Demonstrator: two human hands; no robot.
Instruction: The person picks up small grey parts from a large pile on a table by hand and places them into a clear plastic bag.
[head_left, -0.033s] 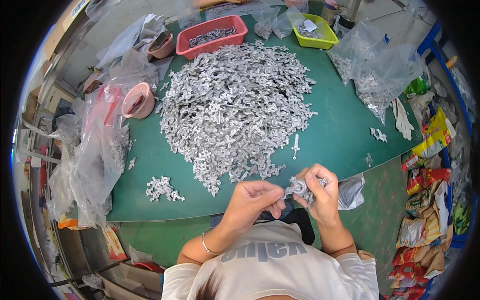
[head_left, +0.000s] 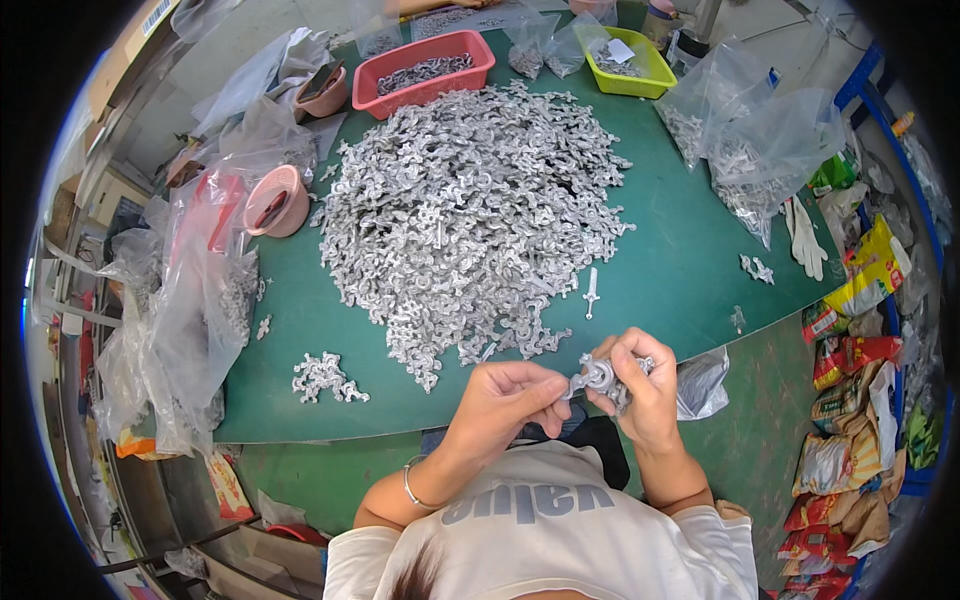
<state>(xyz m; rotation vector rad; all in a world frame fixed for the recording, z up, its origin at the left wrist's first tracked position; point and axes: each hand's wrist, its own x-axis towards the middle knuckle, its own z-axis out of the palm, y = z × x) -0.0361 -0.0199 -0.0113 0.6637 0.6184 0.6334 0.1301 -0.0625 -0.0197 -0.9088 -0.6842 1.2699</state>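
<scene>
At the table's near edge my right hand is closed around several small silver-grey metal castings with curled shapes. My left hand pinches the end of one casting at the left side of that bunch, thumb against fingers. The exact form of the held pieces is partly hidden by my fingers. Beyond my hands lies a large heap of similar grey castings. A small sword-shaped metal piece rests by itself right of the heap. To the left, a small cluster of castings lies near the edge.
On the green table stand a red tray, a yellow-green basket and a pink cup. Plastic bags of parts and a white glove lie at right. More bags crowd the left edge.
</scene>
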